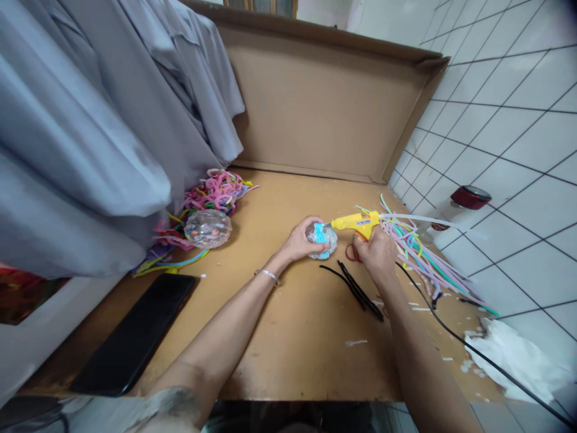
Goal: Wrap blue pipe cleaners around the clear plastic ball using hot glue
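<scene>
A small clear, bumpy round object (332, 239) with a light blue strip across it sits in my left hand (301, 240), whose fingers wrap its left side. My right hand (378, 252) grips a yellow glue gun (354, 222), its nozzle pointing left at the top of the blue strip. A long translucent glue stick (419, 218) sticks out behind the gun. Red-handled scissors (352, 252) lie just beside my right hand. Below the round object, several black strips (354, 287) rest on the table.
Pink and multicolored pipe cleaners (216, 191) and a clear round container (208, 228) are at left, by hanging grey cloth (112, 108). A black phone (135, 337) lies front left. More pipe cleaners (433, 264), a red-lidded jar (469, 197), white tissue (514, 355) and a black cord (451, 331) are right.
</scene>
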The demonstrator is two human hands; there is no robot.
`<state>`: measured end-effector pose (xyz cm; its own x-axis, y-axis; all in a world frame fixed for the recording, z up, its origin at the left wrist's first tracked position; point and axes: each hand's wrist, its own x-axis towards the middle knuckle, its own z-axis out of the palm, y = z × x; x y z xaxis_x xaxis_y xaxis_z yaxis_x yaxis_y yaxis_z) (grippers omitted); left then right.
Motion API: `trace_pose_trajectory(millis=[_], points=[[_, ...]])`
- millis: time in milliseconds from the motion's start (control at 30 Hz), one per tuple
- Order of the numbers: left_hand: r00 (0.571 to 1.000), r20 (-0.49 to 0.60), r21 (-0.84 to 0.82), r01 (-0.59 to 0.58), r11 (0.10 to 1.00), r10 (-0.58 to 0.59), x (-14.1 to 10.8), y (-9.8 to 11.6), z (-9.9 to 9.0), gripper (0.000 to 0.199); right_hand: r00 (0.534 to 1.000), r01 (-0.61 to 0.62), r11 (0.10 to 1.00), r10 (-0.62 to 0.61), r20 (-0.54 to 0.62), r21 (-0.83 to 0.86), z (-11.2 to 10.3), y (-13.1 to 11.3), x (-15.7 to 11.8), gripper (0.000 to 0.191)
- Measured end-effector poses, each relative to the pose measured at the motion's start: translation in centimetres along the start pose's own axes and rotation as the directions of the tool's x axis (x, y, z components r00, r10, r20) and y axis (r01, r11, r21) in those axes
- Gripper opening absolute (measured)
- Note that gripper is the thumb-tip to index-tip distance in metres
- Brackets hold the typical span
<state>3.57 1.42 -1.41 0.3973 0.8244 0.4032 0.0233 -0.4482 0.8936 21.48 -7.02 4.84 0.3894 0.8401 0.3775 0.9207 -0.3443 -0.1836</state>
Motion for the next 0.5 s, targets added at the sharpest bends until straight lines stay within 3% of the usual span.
trace_pose_trajectory(millis=[333, 500], points=[[1.000, -0.001, -0.020, -0.006, 1.000, 0.006, -0.05, -0.06, -0.06, 0.060, 0.998, -0.014, 1.000, 0.014, 0.054, -0.007, -0.42, -0.12, 0.16, 0.034], [1.000, 0.000, -0.005, 0.012, 1.000, -0.012, -0.04, 0.21, -0.10, 0.060, 1.000, -0.004, 1.000, 0.004, 0.014, 0.024, -0.14, -0.03, 0.19, 0.034]])
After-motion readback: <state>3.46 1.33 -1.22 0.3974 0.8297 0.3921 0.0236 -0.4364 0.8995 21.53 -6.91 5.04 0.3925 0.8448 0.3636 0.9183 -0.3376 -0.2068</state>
